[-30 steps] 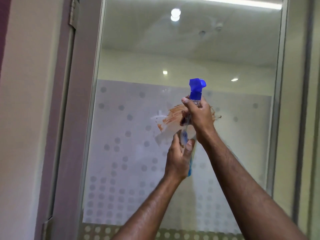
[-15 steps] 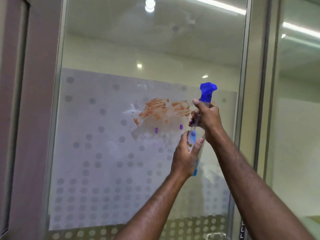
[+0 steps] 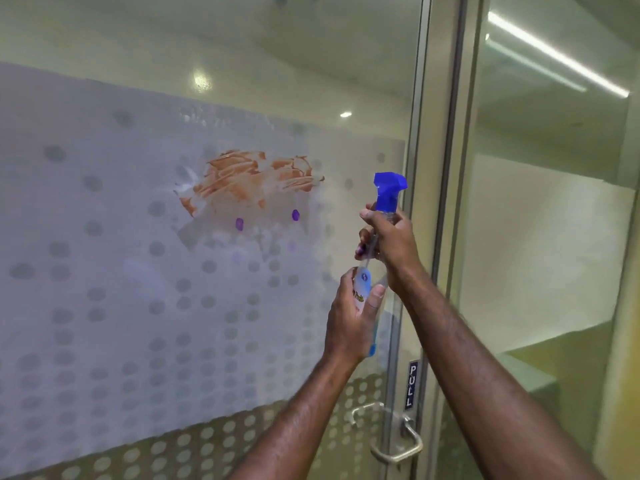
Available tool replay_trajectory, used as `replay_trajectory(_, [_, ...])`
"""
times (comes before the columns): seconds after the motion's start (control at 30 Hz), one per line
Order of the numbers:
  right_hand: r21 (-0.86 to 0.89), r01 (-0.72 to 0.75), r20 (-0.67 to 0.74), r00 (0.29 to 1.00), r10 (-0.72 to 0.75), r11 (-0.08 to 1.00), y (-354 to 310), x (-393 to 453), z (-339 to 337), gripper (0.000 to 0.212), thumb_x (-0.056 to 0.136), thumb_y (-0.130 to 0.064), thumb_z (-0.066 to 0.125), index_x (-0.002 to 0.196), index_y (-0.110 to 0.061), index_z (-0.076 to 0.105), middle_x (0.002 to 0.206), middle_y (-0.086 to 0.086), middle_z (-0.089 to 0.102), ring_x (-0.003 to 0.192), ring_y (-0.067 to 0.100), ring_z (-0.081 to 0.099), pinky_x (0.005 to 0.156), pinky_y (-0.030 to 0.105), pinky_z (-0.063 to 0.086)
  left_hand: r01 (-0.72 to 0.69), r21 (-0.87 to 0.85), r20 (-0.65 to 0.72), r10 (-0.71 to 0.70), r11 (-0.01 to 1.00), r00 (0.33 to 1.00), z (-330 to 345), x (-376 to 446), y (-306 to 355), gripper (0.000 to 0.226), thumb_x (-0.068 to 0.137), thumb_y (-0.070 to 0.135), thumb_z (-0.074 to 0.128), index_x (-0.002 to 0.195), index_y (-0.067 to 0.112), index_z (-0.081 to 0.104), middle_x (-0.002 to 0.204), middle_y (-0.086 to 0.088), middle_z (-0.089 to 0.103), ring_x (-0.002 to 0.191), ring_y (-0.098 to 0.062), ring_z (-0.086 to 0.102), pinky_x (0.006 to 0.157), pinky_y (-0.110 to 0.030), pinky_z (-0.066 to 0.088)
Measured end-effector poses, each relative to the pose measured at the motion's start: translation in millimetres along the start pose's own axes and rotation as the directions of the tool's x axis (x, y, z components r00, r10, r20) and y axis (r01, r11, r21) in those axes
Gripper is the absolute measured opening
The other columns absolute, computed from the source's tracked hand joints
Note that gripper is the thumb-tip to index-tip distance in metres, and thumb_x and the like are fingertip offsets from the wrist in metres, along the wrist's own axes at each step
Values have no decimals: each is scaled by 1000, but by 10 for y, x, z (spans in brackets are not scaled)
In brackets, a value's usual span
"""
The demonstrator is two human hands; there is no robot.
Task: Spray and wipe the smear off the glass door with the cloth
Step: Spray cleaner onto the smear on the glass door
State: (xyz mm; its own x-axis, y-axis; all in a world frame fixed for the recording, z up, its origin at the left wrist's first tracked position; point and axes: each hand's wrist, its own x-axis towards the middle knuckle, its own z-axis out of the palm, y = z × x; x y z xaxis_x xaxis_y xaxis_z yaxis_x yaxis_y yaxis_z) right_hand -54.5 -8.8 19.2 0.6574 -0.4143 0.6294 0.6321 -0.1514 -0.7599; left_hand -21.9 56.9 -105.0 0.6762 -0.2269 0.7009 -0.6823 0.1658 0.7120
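An orange-brown smear spreads across the frosted, dotted glass door, with two small purple blobs just under it. A clear spray bottle with a blue trigger head is held upright to the right of the smear, near the door's edge. My right hand grips the bottle's neck under the blue head. My left hand wraps the bottle's lower body. No cloth is in view.
The metal door frame runs upright just right of the bottle. A metal pull handle and a PULL label sit low on the door's right edge. A fixed glass panel lies further right.
The view has swung right and down, so the smear now lies left of the bottle instead of behind it. Both hands keep the same hold on the bottle.
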Motion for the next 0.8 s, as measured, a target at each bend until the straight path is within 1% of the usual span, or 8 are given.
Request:
replay_trajectory(0.1, [-39, 7, -11, 1000, -8, 999, 53, -48, -218, 15, 98, -17, 64, 110, -13, 57, 59, 3, 53, 49, 20, 53, 51, 32, 55, 11, -41, 21, -10, 999, 1000, 224, -98, -71, 95, 77, 94, 38, 147, 30, 41, 138, 11, 61, 124, -1, 60, 101, -24, 51])
replay_trajectory(0.2, [-63, 0, -25, 1000, -1, 998, 127, -89, -461, 16, 98, -14, 63, 111, -11, 55, 64, 6, 49, 49, 20, 50, 48, 30, 53, 30, -80, 39, -27, 996, 999, 498, -203, -128, 84, 81, 89, 40, 144, 33, 43, 131, 24, 61, 118, 10, 58, 93, -9, 47])
replay_trajectory(0.37, [-100, -19, -68, 998, 12, 995, 240, -148, -962, 32, 90, -20, 67, 115, -4, 55, 64, 4, 50, 49, 19, 51, 48, 31, 53, 92, -126, 89, -82, 988, 993, 991, -371, -227, 56, 85, 74, 48, 131, 41, 47, 116, 27, 65, 108, 8, 62, 90, -15, 50])
replay_trajectory(0.47, [-142, -25, -91, 996, 12, 990, 271, -141, -1318, 33, 93, -18, 68, 118, -1, 55, 64, 3, 52, 49, 18, 51, 50, 33, 53, 111, -168, 134, -88, 979, 987, 1334, -420, -245, 62, 85, 69, 50, 135, 32, 48, 117, 23, 64, 108, 7, 63, 92, -18, 51])
replay_trajectory(0.57, [-223, -11, -108, 994, -13, 975, 256, -119, -1703, 32, 96, -16, 66, 120, 1, 53, 69, 3, 53, 51, 16, 53, 51, 34, 56, 153, -236, 217, -101, 960, 971, 1721, -444, -231, 74, 84, 67, 52, 142, 21, 46, 130, 0, 64, 120, -14, 64, 103, -38, 53])
replay_trajectory(0.6, [-244, -8, -116, 993, -21, 970, 236, -108, -1839, 33, 96, -17, 66, 121, 1, 53, 70, 4, 53, 52, 16, 54, 52, 35, 57, 161, -246, 243, -100, 956, 965, 1855, -441, -218, 78, 83, 67, 51, 145, 20, 43, 136, -3, 61, 124, -18, 62, 106, -41, 52])
replay_trajectory(0.73, [-271, -9, -155, 987, -34, 962, 146, -36, -2446, 33, 98, -16, 65, 125, -2, 53, 68, 5, 54, 52, 15, 55, 52, 34, 58, 181, -259, 355, -81, 949, 932, 2426, -391, -187, 83, 84, 68, 51, 153, 24, 35, 144, 5, 55, 128, -6, 57, 105, -27, 49])
replay_trajectory(0.8, [-277, -17, -176, 984, -33, 961, 99, -2, -2792, 32, 99, -16, 65, 126, -4, 54, 66, 5, 55, 52, 16, 56, 53, 33, 59, 173, -235, 392, -69, 956, 917, 2762, -376, -181, 80, 87, 66, 50, 154, 25, 33, 146, 4, 53, 128, -7, 58, 102, -22, 49])
